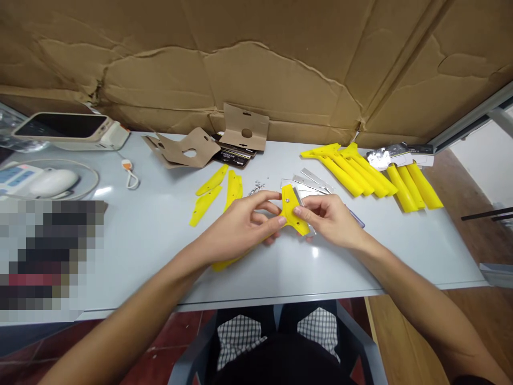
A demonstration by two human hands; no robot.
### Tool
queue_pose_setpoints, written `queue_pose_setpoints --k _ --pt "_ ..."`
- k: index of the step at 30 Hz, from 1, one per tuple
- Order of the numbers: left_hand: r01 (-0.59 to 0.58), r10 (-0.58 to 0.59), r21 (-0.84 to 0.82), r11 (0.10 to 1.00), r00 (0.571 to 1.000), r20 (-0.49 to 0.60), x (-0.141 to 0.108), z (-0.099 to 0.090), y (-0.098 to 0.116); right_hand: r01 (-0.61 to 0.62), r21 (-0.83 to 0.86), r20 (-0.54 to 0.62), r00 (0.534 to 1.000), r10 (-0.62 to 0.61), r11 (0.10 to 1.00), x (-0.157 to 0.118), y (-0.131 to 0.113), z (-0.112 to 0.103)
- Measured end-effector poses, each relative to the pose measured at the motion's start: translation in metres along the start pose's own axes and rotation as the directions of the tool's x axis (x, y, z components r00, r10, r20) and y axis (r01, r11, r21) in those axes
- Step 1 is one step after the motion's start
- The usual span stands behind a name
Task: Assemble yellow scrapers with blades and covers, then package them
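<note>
Between my hands is a yellow scraper [289,206], its head tilted up and its handle running down to the left under my left hand. A screw shows in one hole of the head, and a metal blade edge sticks out on its right side. My left hand [248,219] is closed around the neck of the scraper, thumb on top. The fingers of my right hand [331,216] pinch the head, thumb pressed on the yellow face. Just beyond lie several metal blades [310,181] and a small pile of screws [256,187]. Loose yellow head plates [208,198] lie to the left.
Several yellow scraper handles [352,171] lie at the back right, near packaged scrapers [417,187]. Folded cardboard cards [188,147] stand at the back. A phone [64,125], a white mouse [54,183] and a short cable [130,174] are on the left. Cardboard [280,80] walls the rear edge.
</note>
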State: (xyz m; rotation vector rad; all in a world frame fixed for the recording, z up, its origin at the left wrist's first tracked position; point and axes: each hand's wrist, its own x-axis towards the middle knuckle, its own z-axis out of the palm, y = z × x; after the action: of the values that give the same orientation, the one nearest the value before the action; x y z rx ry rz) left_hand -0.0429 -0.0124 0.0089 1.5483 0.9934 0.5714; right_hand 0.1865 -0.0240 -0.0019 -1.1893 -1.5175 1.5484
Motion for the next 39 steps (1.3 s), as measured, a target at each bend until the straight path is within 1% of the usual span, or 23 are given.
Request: queue_pose_setpoints --k 1,3,6,8,12,14,17,21,26,31,35,39 --pt "0.042 -0.041 -0.034 0.999 0.998 0.037 0.002 0.000 0.002 -0.011 -0.003 0.010 1.000 0.011 1.000 0.000 0.000 0.000" --pt "0.103 -0.098 -0.072 0.992 0.993 0.061 0.007 0.004 0.005 -0.034 0.002 0.014 0.999 0.034 0.999 0.000 -0.001 0.001" --pt "0.141 -0.138 -0.124 0.982 0.990 0.031 0.011 0.009 0.007 -0.063 0.039 0.004 0.998 0.063 0.997 0.000 -0.003 -0.001" --pt "0.144 -0.146 -0.155 0.977 0.989 0.002 0.012 0.011 0.006 -0.053 0.046 -0.036 0.998 0.055 0.998 0.001 -0.004 -0.004" --pt "0.156 -0.167 -0.198 0.968 0.985 -0.038 0.010 0.008 0.007 0.035 -0.082 -0.147 0.988 -0.047 0.996 0.002 -0.005 -0.014" --pt "0.159 -0.170 -0.203 0.966 0.985 -0.037 0.009 0.007 0.008 0.039 -0.105 -0.146 0.988 -0.055 0.994 0.003 -0.004 -0.016" --pt "0.164 -0.173 -0.197 0.966 0.985 -0.028 0.007 0.008 0.008 0.029 -0.089 -0.143 0.989 -0.042 0.996 0.002 -0.004 -0.016" --pt "0.163 -0.165 -0.179 0.970 0.986 0.000 0.006 0.012 0.006 0.066 -0.092 -0.173 0.982 -0.081 0.994 0.002 -0.005 -0.012" --pt "0.140 -0.136 -0.162 0.977 0.990 0.038 0.006 0.013 0.001 0.052 -0.046 -0.116 0.992 -0.057 0.998 0.003 -0.003 -0.012" --pt "0.149 -0.149 -0.159 0.976 0.989 0.016 0.006 0.014 0.004 0.045 -0.036 -0.078 0.996 -0.047 0.998 0.002 -0.005 -0.016" --pt "0.160 -0.166 -0.146 0.976 0.986 -0.031 0.005 0.013 0.008 0.046 -0.034 -0.103 0.993 -0.049 0.998 0.001 -0.006 -0.016" --pt "0.172 -0.178 -0.142 0.975 0.984 -0.030 0.005 0.012 0.010 0.059 -0.051 -0.146 0.987 -0.065 0.997 0.003 -0.001 -0.013"
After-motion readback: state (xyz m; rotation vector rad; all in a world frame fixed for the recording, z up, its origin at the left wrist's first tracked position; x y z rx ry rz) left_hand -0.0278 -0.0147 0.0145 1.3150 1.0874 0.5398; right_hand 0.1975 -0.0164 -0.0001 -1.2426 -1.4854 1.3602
